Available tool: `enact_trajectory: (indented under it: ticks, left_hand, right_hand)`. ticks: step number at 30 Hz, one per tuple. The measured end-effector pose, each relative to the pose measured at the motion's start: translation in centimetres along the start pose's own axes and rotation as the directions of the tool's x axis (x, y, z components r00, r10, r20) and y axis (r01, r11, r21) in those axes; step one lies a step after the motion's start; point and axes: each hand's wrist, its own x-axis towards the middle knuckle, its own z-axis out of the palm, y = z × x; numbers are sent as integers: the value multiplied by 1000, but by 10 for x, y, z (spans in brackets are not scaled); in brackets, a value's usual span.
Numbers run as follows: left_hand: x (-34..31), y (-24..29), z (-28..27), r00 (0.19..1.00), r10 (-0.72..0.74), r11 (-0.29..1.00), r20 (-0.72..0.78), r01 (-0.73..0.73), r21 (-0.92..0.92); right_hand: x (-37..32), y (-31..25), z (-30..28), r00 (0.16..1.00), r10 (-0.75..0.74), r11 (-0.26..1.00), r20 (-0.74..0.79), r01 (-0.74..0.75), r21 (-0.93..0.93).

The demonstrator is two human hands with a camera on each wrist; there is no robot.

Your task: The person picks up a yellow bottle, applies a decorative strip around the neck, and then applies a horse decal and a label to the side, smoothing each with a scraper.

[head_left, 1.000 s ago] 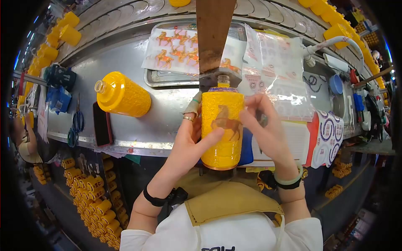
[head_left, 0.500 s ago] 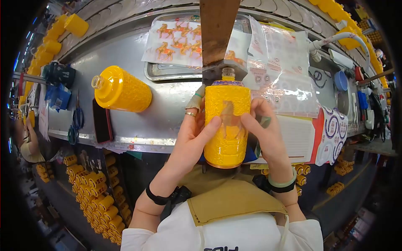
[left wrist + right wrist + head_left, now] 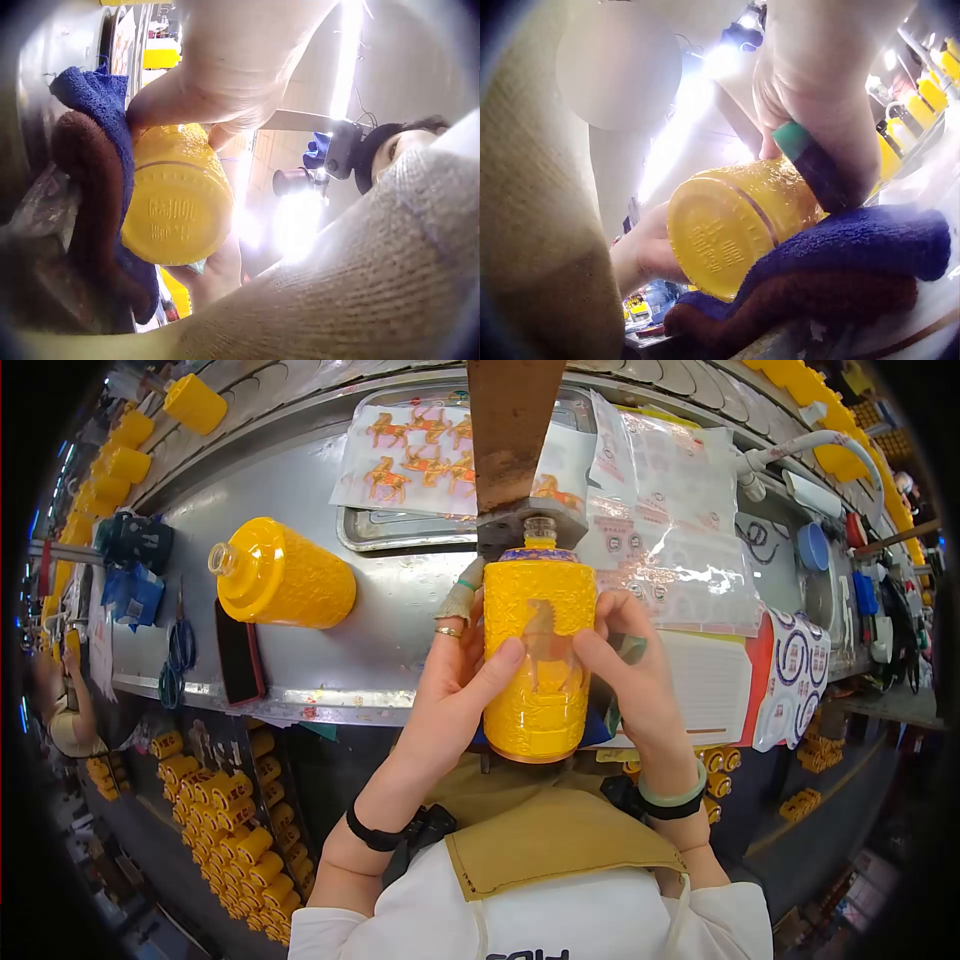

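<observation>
- Compared with a second ago, the thumb of the left hand point(image 3: 455, 685) no longer covers part of the horse decal point(image 3: 549, 648); it now presses beside it, at the decal's nine o'clock.
- The thumb of the right hand point(image 3: 648, 668) is lower than it was and touches at the decal's three o'clock.
- The horse looks paler and more upright than a second ago; since half a second ago, the hands' pose is almost unchanged.
- The yellow bottle point(image 3: 538, 708) is near the centre of the head view, between both hands, its clear glass neck point(image 3: 540, 530) towards twelve o'clock.
- Its glossy body is embossed all over, with a purple patterned ring point(image 3: 540, 555) at the shoulder and raised marks on the base.
- Left grip: around the bottle's side, thumb in front.
- Right grip: thumb on the front, bent fingers at the side; a green-and-dark piece point(image 3: 815, 169) shows against this palm.
- A blue towel point(image 3: 840, 247) lies close under the bottle; whether they touch is hard to tell.
- From the bottle, a second yellow bottle point(image 3: 300, 575) lies between nine and ten o'clock, a sheet of horse decals point(image 3: 355, 490) at eleven, plastic sheets point(image 3: 685, 545) near two.
</observation>
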Motion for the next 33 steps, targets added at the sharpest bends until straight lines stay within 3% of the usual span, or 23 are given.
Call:
enact_trajectory:
  ticks: [19,22,24,27,33]
  left_hand:
    - [0,-2,-2,1000,12,1000,8,-12,-8]
    - [-1,-7,-7,999,28,992,21,-25,-120]
    - [-8,-5,-4,990,115,991,80,-120,64]
    - [-12,-5,1,996,35,995,79,-42,85]
    - [-9,-9,-1,992,87,993,86,-93,68]
  right_hand:
    - [0,-2,-2,1000,-6,1000,21,6,25]
    - [-2,-5,-3,1000,12,999,12,-13,43]
    - [-2,-6,1,1000,3,999,3,-3,35]
    - [-2,-4,0,1000,-13,1000,3,13,3]
    - [-1,-2,-2,1000,4,1000,6,-4,-30]
